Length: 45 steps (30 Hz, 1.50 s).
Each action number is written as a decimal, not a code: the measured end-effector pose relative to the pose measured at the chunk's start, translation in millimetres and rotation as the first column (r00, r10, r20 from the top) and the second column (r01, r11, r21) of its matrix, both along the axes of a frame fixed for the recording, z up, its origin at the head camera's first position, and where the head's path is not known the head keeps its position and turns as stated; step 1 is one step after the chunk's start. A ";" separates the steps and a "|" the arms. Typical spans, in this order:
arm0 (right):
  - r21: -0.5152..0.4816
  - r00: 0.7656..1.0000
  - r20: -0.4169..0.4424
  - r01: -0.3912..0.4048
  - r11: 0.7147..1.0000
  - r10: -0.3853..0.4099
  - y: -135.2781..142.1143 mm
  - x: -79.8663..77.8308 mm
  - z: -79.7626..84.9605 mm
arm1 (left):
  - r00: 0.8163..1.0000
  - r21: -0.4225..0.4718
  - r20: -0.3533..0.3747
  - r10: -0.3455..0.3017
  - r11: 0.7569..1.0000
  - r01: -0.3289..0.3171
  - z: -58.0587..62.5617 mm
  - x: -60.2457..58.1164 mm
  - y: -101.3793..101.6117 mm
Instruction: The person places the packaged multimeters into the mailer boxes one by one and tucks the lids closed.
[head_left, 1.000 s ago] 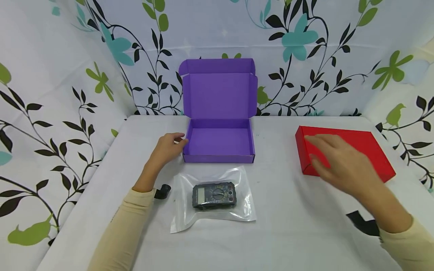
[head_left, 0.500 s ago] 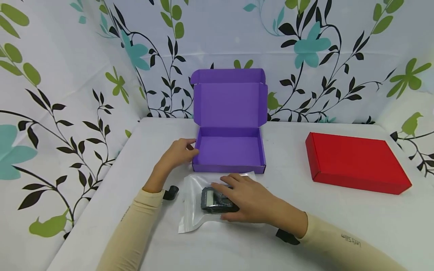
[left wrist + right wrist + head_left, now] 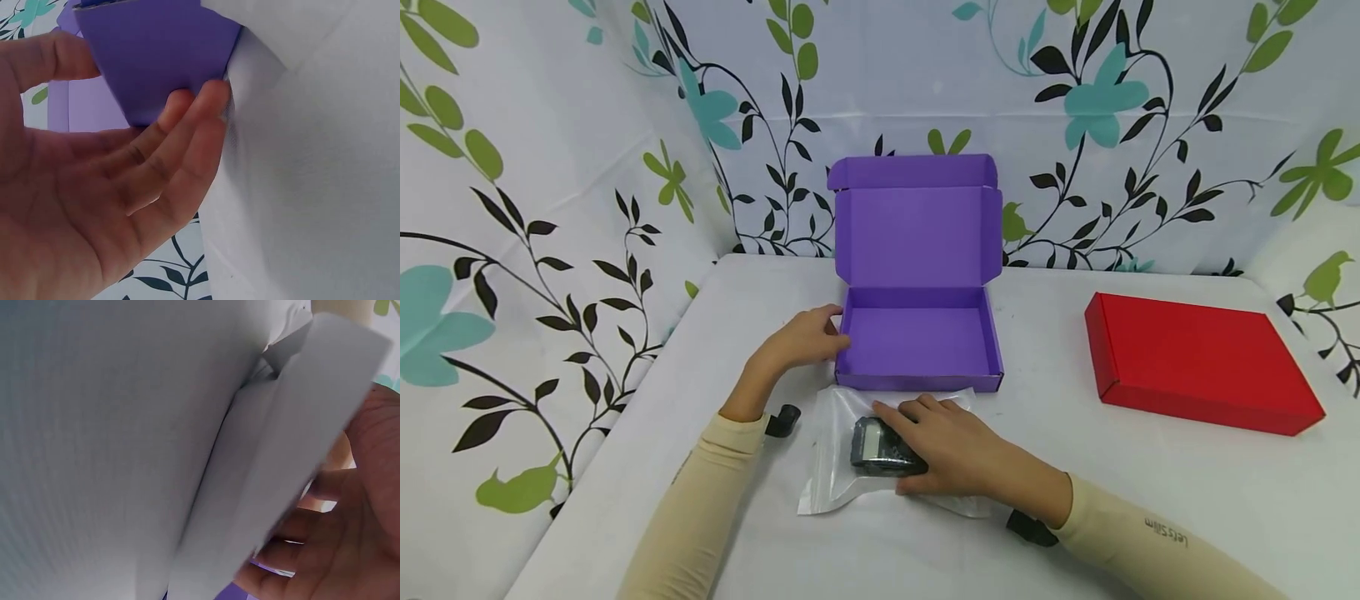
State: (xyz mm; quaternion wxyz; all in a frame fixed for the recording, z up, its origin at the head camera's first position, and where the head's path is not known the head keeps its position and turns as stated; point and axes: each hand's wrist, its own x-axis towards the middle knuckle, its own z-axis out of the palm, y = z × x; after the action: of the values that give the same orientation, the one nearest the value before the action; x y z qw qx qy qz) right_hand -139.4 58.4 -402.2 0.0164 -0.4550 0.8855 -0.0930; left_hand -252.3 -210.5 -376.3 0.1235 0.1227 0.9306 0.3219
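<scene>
An open purple cardboard box (image 3: 917, 342), its lid raised at the back, stands on the white table. My left hand (image 3: 805, 337) holds its left wall; in the left wrist view the thumb lies at the wall's edge and the curled fingertips touch its outer face. In front of the box lies a clear plastic bag (image 3: 835, 492) with a dark digital multimeter (image 3: 872, 454) inside. My right hand (image 3: 951, 454) grips the multimeter through the bag and covers its right part. In the right wrist view the bag's pale edge (image 3: 300, 425) hides most of the fingers.
A closed red box (image 3: 1202, 358) lies on the right of the table. Patterned cloth (image 3: 917, 75) hangs behind and at the sides. The purple lid (image 3: 917, 233) leans up close to the back cloth. Dark camera mounts (image 3: 782, 421) sit at both wrists.
The right hand has moved left from over the red box to the bag and taken hold of the multimeter. My left hand stays at the purple box. The head view has shifted slightly.
</scene>
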 end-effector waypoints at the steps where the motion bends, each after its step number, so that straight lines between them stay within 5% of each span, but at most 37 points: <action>1: 0.002 1.000 -0.003 0.004 1.000 -0.004 -0.4 0.3 0.3 | 1.000 0.009 -0.005 0.010 1.000 -0.010 0.0 -0.1 0.4; 11: -0.043 1.000 -0.010 0.019 0.999 -0.020 -2.2 2.9 1.0 | 0.990 0.033 -0.111 0.085 0.996 -0.082 -4.2 -4.1 2.6; 19: -0.097 1.000 0.001 0.000 0.995 0.000 -3.1 7.5 5.2 | 0.989 0.069 -0.116 0.087 0.994 -0.080 -5.2 -4.0 1.6; 29: -0.157 1.000 0.016 0.003 0.988 -0.001 6.2 18.7 31.9 | 0.992 0.101 -0.106 0.074 0.993 -0.063 -4.6 -2.9 1.8; 45: -0.223 0.994 -0.014 0.103 0.969 -0.109 30.7 7.3 62.7 | 0.998 0.091 -0.061 0.021 0.996 -0.016 -0.1 1.4 5.6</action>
State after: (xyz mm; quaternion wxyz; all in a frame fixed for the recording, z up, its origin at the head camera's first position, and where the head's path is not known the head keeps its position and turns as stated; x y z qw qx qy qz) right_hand -132.1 89.1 -339.6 -0.0510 -0.4070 0.8928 -0.1861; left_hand -250.9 -204.9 -376.4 0.0860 0.1294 0.9195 0.3611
